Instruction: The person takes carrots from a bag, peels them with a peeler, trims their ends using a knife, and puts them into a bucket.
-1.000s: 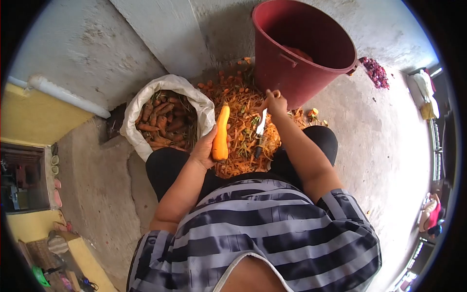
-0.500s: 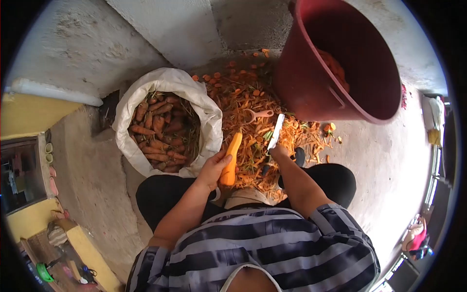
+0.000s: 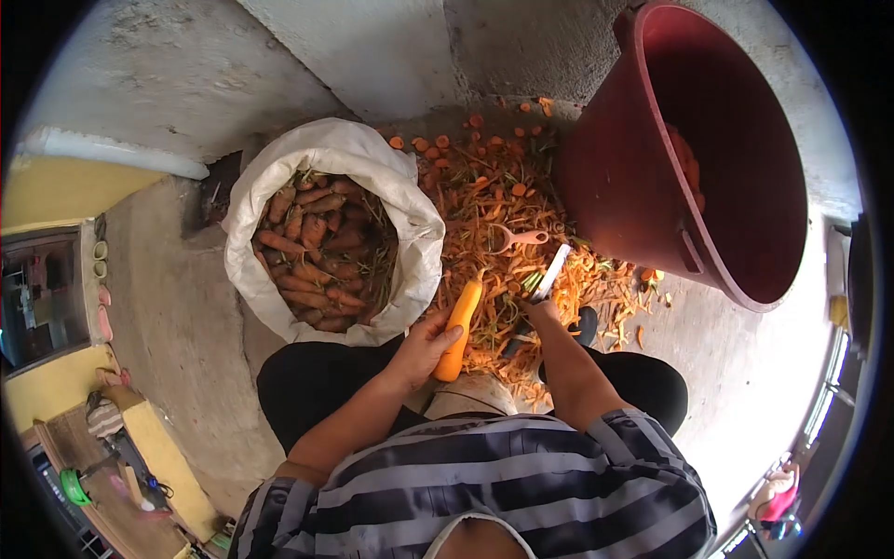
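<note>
My left hand [image 3: 427, 347] is closed around a peeled carrot [image 3: 460, 331], held with its narrow end up and away from me. In my right hand [image 3: 540, 315] is a knife [image 3: 553, 270], its pale blade pointing forward and a little right; the fingers hide the handle. The blade is apart from the carrot. A pink peeler [image 3: 519, 237] lies on the heap of carrot peelings [image 3: 503, 200] just beyond both hands. To the left stands a white sack [image 3: 422, 244], rolled open, full of unpeeled carrots [image 3: 312, 244].
A large dark red bucket [image 3: 615, 177] stands tilted at the right, with peeled carrots [image 3: 684, 168] inside. Cut carrot ends [image 3: 442, 142] lie by the wall. My knees frame the peelings. At the left are a yellow ledge [image 3: 168, 466] and shoes [image 3: 101, 261].
The view has shifted, so the sack and bucket sit differently in it. The knife stays in my right hand and the carrot in my left; both remain apart.
</note>
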`<state>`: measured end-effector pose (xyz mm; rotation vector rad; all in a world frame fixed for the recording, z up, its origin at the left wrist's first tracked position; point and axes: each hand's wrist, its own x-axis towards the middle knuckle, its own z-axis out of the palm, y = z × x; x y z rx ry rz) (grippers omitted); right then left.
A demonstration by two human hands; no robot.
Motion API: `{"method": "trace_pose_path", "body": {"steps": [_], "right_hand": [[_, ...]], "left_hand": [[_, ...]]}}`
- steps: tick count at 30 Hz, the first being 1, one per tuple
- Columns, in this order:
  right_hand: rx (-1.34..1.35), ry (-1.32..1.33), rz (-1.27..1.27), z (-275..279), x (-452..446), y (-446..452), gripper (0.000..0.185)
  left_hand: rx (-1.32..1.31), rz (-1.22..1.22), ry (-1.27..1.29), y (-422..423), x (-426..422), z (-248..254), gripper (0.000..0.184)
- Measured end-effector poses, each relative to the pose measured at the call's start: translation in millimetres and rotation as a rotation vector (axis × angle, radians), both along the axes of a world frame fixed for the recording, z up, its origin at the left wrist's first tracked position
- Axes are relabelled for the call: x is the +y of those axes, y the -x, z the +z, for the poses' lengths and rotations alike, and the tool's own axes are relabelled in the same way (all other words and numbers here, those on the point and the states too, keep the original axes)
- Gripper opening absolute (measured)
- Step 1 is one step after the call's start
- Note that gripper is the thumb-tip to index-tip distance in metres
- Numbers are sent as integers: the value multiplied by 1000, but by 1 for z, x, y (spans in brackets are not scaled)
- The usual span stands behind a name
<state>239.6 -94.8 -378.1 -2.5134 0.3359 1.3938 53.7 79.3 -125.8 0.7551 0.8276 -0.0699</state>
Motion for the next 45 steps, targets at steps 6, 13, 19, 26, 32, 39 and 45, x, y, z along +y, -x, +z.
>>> {"method": "trace_pose_path", "body": {"steps": [6, 13, 19, 26, 32, 39, 45], "right_hand": [[17, -147, 91, 9, -1, 8, 42], [169, -686, -488, 92, 14, -7, 35], [355, -997, -201, 223, 30, 0, 44], [5, -1148, 307, 292, 24, 35, 96], [-92, -1115, 298, 303, 11, 53, 106], [-132, -1012, 307, 323, 8, 71, 95], [-183, -1053, 246, 321, 9, 82, 71]], "left_hand": [[45, -11, -96, 4, -7, 5, 32], [-86, -113, -276, 7, -13, 12, 29], [-148, -211, -522, 11, -19, 39, 34], [-232, -352, -847, 23, -23, 56, 31], [-265, -395, -948, 34, -24, 65, 35], [-284, -399, -1030, 43, -27, 68, 37], [-233, -360, -1350, 44, -33, 77, 39]]}}
